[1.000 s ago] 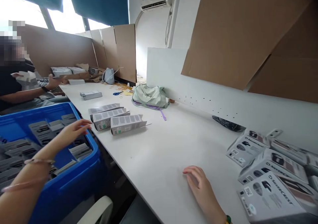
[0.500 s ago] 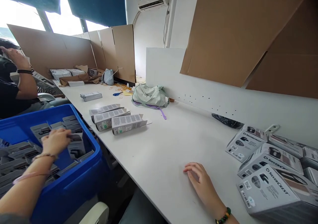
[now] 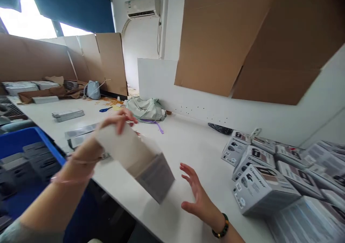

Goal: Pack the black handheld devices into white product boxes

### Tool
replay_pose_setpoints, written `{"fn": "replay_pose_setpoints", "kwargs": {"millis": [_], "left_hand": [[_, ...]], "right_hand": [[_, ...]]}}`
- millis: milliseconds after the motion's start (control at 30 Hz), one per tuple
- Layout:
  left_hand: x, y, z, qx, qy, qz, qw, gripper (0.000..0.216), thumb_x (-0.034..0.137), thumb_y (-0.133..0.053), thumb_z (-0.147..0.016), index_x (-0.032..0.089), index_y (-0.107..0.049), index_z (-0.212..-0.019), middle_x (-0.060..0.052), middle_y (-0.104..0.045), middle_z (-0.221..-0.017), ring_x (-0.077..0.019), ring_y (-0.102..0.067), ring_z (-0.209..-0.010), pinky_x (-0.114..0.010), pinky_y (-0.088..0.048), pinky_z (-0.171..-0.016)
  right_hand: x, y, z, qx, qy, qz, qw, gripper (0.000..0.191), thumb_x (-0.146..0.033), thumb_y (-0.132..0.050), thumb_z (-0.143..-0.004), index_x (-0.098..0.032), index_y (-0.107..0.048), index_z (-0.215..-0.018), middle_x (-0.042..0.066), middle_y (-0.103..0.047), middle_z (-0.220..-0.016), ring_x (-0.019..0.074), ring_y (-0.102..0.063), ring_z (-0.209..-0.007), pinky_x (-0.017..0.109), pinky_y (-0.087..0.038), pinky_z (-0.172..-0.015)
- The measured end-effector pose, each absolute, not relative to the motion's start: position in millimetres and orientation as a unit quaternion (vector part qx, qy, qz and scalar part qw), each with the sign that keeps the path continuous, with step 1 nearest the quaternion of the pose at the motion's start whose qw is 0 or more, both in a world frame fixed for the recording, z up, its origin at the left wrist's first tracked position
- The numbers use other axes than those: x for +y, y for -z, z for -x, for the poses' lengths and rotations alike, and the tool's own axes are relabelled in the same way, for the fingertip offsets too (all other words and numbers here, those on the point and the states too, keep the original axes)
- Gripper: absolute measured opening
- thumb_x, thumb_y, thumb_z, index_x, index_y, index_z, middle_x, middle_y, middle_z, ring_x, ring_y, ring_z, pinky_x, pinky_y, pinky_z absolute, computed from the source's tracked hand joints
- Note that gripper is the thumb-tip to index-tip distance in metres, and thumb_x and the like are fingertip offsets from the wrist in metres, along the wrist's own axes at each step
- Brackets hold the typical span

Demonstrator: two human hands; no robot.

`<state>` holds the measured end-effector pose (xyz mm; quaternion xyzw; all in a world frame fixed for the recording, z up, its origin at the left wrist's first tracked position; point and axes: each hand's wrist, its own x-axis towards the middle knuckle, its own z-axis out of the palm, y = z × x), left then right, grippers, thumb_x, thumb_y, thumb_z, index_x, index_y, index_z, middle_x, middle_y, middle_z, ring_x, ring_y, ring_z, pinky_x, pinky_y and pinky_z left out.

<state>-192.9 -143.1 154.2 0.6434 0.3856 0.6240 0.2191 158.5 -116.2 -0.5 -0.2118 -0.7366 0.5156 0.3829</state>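
Blue plastic crate (image 3: 32,137) at far left, below the counter's edge. Left hand (image 3: 114,126) closed over the upper end of a white-and-grey carton (image 3: 141,160), gripping it clear of the white counter (image 3: 172,151). Carton's long axis tilted, upper left to lower right; lower end points toward the open right hand (image 3: 196,192), fingers spread, just beside it, not touching. Left hand holds; right is nearer the lower end. Printed cartons (image 3: 258,178) stacked at far right.

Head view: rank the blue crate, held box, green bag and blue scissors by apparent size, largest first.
Blue crate, largest, though cropped; then the held box and green bag, unsure, since the box is near the camera; blue scissors smallest.
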Motion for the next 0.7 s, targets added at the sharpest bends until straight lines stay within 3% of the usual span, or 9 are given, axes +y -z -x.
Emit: {"fn": "replay_pose_setpoints", "kwargs": {"millis": [33, 67, 100, 167, 233, 300, 400, 567, 700], "left_hand": [[-119, -148, 159, 0.343, -0.601, -0.643, 0.329, 0.046, 0.040, -0.085, -0.061, 0.015, -0.049, -0.047, 0.000, -0.058, -0.094, -0.0204, -0.062, -0.099, -0.036, -0.057, -0.085], [-98, -141, 128, 0.325, -0.589, -0.640, 0.370, 0.050, 0.040, -0.090, -0.054, 0.016, -0.047, -0.044, -0.001, -0.058, -0.092, -0.0204, -0.063, -0.093, -0.036, -0.059, -0.081], [-79, -133, 100, 0.313, -0.585, -0.637, 0.392, 0.053, 0.038, -0.094, -0.044, 0.016, -0.046, -0.042, -0.001, -0.057, -0.088, -0.0204, -0.063, -0.089, -0.035, -0.060, -0.077], [-51, -114, 58, 0.302, -0.577, -0.617, 0.441, 0.057, 0.042, -0.094, -0.041, 0.017, -0.043, -0.042, -0.004, -0.059, -0.090, -0.0251, -0.063, -0.091, -0.037, -0.062, -0.069], [-31, -94, 36, 0.305, -0.578, -0.585, 0.480, 0.048, 0.048, -0.088, -0.054, 0.019, -0.050, -0.051, -0.005, -0.062, -0.100, -0.0280, -0.062, -0.102, -0.039, -0.061, -0.070], [-19, -77, 30, 0.319, -0.582, -0.548, 0.509, 0.031, 0.051, -0.075, -0.071, 0.023, -0.062, -0.073, -0.006, -0.063, -0.114, -0.0278, -0.061, -0.111, -0.040, -0.059, -0.078], [-9, -59, 36, 0.344, -0.568, -0.510, 0.547, 0.040, 0.056, -0.056, -0.086, 0.023, -0.066, -0.107, -0.010, -0.067, -0.119, -0.0295, -0.063, -0.112, -0.043, -0.056, -0.085], [-10, -54, 48, 0.357, -0.540, -0.498, 0.577, 0.064, 0.067, -0.040, -0.089, 0.018, -0.065, -0.120, -0.013, -0.069, -0.122, -0.0337, -0.061, -0.115, -0.043, -0.051, -0.091], [-12, -56, 49, 0.390, -0.518, -0.558, 0.518, 0.057, 0.057, -0.060, -0.085, 0.019, -0.061, -0.128, -0.012, -0.069, -0.124, -0.0312, -0.062, -0.111, -0.038, -0.051, -0.086]], "right_hand": [[-116, -1, -161, -0.716, -0.551, 0.196, 0.381, 0.100, -0.070, -0.074, -0.065, -0.039, -0.027, -0.148, 0.007, -0.026, -0.160, 0.0276, -0.026, -0.147, 0.047, -0.027, -0.119], [-115, -1, -164, -0.694, -0.589, 0.185, 0.370, 0.106, -0.073, -0.074, -0.062, -0.038, -0.025, -0.148, 0.008, -0.027, -0.159, 0.0285, -0.029, -0.146, 0.049, -0.027, -0.118], [-113, -2, -166, -0.670, -0.628, 0.179, 0.353, 0.108, -0.073, -0.076, -0.059, -0.036, -0.026, -0.148, 0.010, -0.034, -0.156, 0.0298, -0.036, -0.143, 0.050, -0.031, -0.115], [-109, -1, -171, -0.623, -0.693, 0.173, 0.318, 0.104, -0.068, -0.081, -0.056, -0.030, -0.037, -0.142, 0.013, -0.056, -0.138, 0.0318, -0.056, -0.126, 0.052, -0.043, -0.106], [-105, 2, -173, -0.577, -0.731, 0.181, 0.316, 0.092, -0.061, -0.085, -0.056, -0.025, -0.048, -0.133, 0.012, -0.067, -0.122, 0.0311, -0.066, -0.111, 0.050, -0.049, -0.098], [-100, 5, -172, -0.536, -0.743, 0.195, 0.351, 0.079, -0.057, -0.084, -0.059, -0.024, -0.054, -0.124, 0.011, -0.070, -0.116, 0.0298, -0.068, -0.107, 0.049, -0.051, -0.095], [-93, 6, -171, -0.522, -0.720, 0.219, 0.402, 0.067, -0.052, -0.083, -0.066, -0.026, -0.056, -0.121, 0.009, -0.069, -0.120, 0.0276, -0.066, -0.110, 0.047, -0.048, -0.099], [-90, 0, -173, -0.537, -0.713, 0.216, 0.394, 0.064, -0.044, -0.082, -0.072, -0.027, -0.053, -0.126, 0.007, -0.066, -0.124, 0.0255, -0.064, -0.113, 0.046, -0.044, -0.104], [-93, -2, -173, -0.531, -0.714, 0.228, 0.396, 0.063, -0.043, -0.081, -0.073, -0.026, -0.053, -0.127, 0.008, -0.065, -0.125, 0.0254, -0.062, -0.114, 0.046, -0.042, -0.106]]}}
